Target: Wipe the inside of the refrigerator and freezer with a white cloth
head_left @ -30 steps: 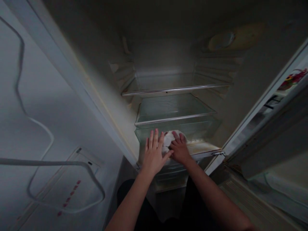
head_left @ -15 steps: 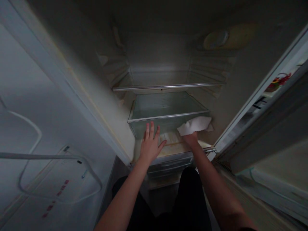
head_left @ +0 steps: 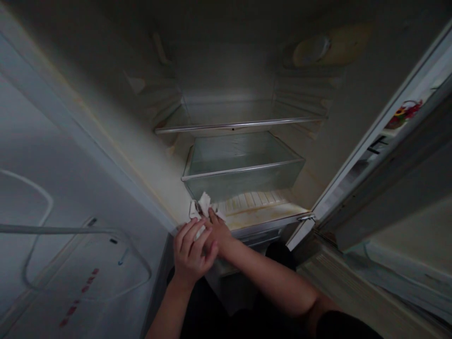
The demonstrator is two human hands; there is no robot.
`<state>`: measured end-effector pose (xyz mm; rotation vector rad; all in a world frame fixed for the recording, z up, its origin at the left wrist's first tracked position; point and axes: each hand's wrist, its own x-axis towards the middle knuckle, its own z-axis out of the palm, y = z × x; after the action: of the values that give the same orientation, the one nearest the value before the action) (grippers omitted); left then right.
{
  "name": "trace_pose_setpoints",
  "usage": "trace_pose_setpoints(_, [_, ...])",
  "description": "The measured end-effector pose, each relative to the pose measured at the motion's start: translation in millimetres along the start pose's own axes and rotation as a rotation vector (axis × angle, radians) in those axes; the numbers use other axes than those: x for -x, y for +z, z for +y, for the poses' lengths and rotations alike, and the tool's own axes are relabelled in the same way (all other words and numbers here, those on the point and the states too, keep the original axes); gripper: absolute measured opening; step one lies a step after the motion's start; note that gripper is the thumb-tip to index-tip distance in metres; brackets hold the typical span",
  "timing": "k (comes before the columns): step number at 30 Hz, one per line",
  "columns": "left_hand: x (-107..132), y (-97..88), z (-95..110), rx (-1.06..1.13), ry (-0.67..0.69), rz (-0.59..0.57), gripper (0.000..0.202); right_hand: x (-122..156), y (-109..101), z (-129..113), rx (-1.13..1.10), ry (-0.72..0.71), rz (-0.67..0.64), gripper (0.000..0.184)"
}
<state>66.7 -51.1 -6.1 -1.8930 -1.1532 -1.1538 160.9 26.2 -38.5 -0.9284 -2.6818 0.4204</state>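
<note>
My right hand (head_left: 219, 236) presses a crumpled white paper towel (head_left: 205, 203) onto the front left corner of the refrigerator floor (head_left: 247, 217). My left hand (head_left: 192, 249) is in front of it, close to its fingers, with its own fingers apart and holding nothing I can see. Part of the towel and some right-hand fingertips are hidden behind the left hand. Yellowish-brown stains mark the ribbed floor. Just above the hands sits a clear drawer-like bin (head_left: 243, 181) with a pale front rim.
A glass shelf (head_left: 240, 125) spans the compartment above the bin. A yellowed lamp cover (head_left: 328, 47) is on the right wall. The open door (head_left: 388, 226) stands at right. A white panel with a looping grey cable (head_left: 70, 230) fills the left. Drawers (head_left: 261, 239) lie below.
My right hand has swept the paper towel from the right side of the refrigerator floor to the left corner. My left hand has moved left and down, now beside it.
</note>
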Motion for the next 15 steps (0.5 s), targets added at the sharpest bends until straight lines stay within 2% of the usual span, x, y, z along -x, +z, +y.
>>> trace_pose_setpoints(2, [3.8,-1.6,-12.2,-0.086,-0.028,0.037,0.06,19.1,-15.8,20.4,0.029,0.065,-0.002,0.061])
trace_pose_setpoints(5, [21.6,3.8,-34.2,-0.134,-0.179,0.112,0.091,66.6,-45.7,74.2,0.113,0.233,0.027,0.058])
trace_pose_setpoints(7, [37.8,15.1,-46.9,-0.066,-0.363,0.124,0.107,104.5,-64.6,115.5,0.235,0.402,0.097,0.056])
trace_pose_setpoints(10, [62.5,40.7,-61.2,0.083,-0.656,0.097,0.115,155.0,-86.3,165.2,0.377,0.639,0.159,0.048])
trace_pose_setpoints(12, [77.3,57.2,-69.5,0.063,-0.741,0.136,0.111,176.4,-93.4,181.4,0.388,0.652,0.116,0.041])
trace_pose_setpoints(15, [94.0,71.6,-79.7,-0.053,-0.772,0.187,0.102,185.5,-91.0,179.2,0.399,0.664,0.088,0.036])
